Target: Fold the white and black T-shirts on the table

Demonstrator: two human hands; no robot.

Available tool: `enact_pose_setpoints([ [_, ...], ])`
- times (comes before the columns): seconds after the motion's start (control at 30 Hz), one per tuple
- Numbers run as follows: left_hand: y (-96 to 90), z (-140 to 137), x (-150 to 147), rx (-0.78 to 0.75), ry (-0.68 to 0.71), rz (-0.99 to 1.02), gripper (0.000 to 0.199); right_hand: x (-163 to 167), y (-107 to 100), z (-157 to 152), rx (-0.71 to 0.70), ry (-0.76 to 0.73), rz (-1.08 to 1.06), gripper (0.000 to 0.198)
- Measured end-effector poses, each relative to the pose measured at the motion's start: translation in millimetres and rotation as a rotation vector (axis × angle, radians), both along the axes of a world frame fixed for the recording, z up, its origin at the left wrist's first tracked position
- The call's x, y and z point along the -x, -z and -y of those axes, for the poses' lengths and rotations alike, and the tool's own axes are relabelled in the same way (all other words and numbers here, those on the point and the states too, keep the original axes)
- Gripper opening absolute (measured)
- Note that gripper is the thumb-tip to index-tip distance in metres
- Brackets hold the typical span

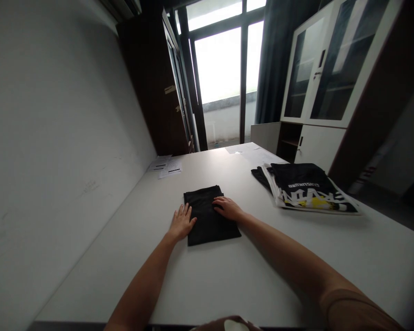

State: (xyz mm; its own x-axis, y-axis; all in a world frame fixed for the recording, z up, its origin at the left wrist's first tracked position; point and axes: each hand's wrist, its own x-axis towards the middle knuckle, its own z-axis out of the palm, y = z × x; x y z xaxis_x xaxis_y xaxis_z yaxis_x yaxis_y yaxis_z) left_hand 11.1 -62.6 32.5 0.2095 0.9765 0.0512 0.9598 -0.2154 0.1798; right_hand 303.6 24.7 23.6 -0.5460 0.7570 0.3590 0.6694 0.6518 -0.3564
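Note:
A black piece of cloth (pixel 207 220), folded into a flat rectangle, lies on the white table (pixel 134 266) in front of me. My left hand (pixel 182 223) rests at its left edge with the fingers stretched out and spread. On its right side lies my right hand (pixel 228 208), palm down, fingers extended over the fabric. Neither hand grips the cloth; both press or rest on top. Any print on the cloth's underside is hidden.
A stack of folded black and white printed garments (pixel 307 186) sits on the table's right side. Papers (pixel 167 166) lie at the back left by the wall (pixel 55 138), with more sheets (pixel 255 152) at the far end. A white cabinet (pixel 320 78) stands beyond on the right.

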Motion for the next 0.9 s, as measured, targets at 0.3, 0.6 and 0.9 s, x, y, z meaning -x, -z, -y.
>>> enact_pose_setpoints([
  [0.3, -5.9, 0, 6, 0.067, 0.076, 0.021, 0.07, -1, -2, 2, -0.079, 0.07, -0.071, 0.03],
  [0.6, -14.8, 1, 15, 0.155, 0.171, 0.041, 0.075, 1, -2, 2, -0.088, 0.094, -0.114, 0.033],
  [0.9, -38.0, 23, 5, 0.105, 0.229, -0.046, 0.058, 1, 8, -4, -0.008, 0.079, 0.029, 0.042],
])
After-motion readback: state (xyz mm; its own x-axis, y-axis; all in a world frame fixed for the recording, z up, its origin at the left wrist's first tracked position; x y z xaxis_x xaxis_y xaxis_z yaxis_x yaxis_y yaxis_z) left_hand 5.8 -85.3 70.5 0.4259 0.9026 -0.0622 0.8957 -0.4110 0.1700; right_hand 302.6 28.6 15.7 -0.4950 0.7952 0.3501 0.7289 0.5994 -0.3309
